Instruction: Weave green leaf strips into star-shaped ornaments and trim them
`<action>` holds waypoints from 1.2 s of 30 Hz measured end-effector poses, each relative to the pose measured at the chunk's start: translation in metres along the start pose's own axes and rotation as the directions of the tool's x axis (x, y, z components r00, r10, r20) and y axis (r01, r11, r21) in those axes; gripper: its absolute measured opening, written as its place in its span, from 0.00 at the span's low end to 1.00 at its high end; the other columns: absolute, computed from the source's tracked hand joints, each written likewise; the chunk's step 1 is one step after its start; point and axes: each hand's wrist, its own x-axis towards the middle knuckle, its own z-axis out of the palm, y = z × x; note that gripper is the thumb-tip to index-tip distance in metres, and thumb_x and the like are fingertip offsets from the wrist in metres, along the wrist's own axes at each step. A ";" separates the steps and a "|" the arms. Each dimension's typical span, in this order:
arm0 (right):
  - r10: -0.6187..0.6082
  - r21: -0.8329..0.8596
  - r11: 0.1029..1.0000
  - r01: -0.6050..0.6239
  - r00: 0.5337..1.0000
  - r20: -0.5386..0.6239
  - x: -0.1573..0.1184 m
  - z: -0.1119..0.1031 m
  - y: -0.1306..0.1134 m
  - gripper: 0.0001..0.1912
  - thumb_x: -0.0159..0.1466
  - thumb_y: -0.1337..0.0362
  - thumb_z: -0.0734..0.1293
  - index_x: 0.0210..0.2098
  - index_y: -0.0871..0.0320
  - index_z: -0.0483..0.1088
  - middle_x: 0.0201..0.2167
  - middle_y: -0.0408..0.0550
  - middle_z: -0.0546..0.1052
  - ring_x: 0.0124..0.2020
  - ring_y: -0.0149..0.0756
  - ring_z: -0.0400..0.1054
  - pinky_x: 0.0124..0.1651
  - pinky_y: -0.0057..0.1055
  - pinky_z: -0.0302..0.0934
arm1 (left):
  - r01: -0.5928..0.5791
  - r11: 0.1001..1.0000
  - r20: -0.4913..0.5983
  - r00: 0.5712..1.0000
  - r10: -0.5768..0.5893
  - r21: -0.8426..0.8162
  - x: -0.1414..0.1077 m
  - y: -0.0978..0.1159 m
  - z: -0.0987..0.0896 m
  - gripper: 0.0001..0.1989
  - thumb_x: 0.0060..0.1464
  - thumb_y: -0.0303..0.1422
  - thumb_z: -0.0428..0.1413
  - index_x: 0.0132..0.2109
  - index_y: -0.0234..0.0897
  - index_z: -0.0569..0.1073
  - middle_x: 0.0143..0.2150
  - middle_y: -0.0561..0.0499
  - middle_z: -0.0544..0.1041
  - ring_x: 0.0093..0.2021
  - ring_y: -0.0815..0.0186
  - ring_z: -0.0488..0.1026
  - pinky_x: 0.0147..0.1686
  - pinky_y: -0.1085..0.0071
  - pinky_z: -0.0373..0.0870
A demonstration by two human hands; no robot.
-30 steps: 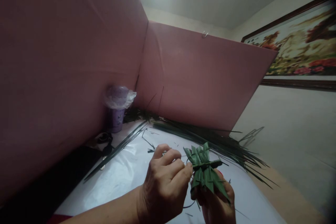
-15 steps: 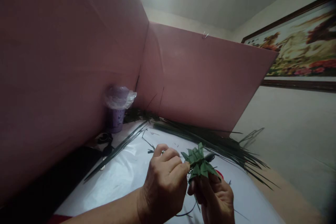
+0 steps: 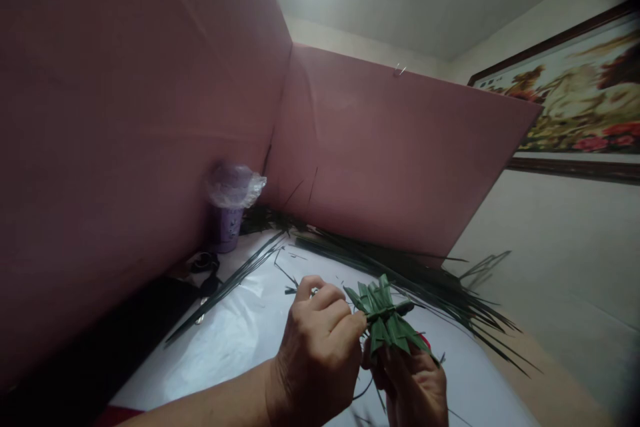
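Note:
A green piece of folded, woven leaf strips (image 3: pixel 387 317) is held up over the white table surface (image 3: pixel 240 353). My right hand (image 3: pixel 413 380) grips it from below, with its pointed leaf ends fanning out over the fingers. My left hand (image 3: pixel 320 340) is closed at the piece's left side, thumb and finger pinched against it. Part of something red shows just behind the piece, mostly hidden. Thin dark strands hang below, between the two hands.
Long green leaves (image 3: pixel 400 270) lie across the back, and a narrower bundle (image 3: pixel 230 287) runs along the left. A purple cup (image 3: pixel 229 227) with clear plastic on top stands at back left, near pink panels (image 3: pixel 395 153). Dark cord-like items lie beside it.
The view has shifted slightly, so the surroundings sit a little further right. The leaf piece has tilted a little in my right hand, showing more of its front. Both hands keep their hold.

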 end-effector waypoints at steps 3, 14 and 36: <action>-0.020 -0.004 1.000 0.020 1.000 -0.008 0.000 -0.001 0.001 0.12 0.54 0.59 0.72 0.27 0.58 0.66 0.16 0.42 0.70 0.15 0.25 0.58 0.17 0.19 0.52 | -0.002 1.000 0.002 1.000 0.002 0.000 0.000 0.000 0.000 0.09 0.47 0.18 0.48 0.34 0.31 0.71 0.20 0.50 0.68 0.26 0.65 0.63 0.33 0.62 0.54; -0.047 0.034 0.998 0.049 0.998 -0.044 0.000 -0.001 0.005 0.14 0.53 0.62 0.73 0.24 0.57 0.63 0.14 0.37 0.65 0.14 0.23 0.56 0.16 0.19 0.49 | -0.012 1.000 0.021 1.000 0.012 -0.015 -0.002 -0.001 0.001 0.09 0.49 0.19 0.47 0.32 0.32 0.69 0.19 0.52 0.66 0.26 0.67 0.61 0.33 0.62 0.53; -0.076 -0.110 0.992 0.064 0.991 -0.112 -0.001 0.005 0.005 0.13 0.52 0.54 0.72 0.28 0.56 0.69 0.14 0.41 0.67 0.14 0.29 0.56 0.14 0.25 0.50 | -0.030 0.999 0.012 0.999 0.030 0.014 -0.002 -0.001 -0.002 0.12 0.50 0.20 0.45 0.37 0.33 0.71 0.22 0.51 0.68 0.28 0.64 0.64 0.36 0.61 0.56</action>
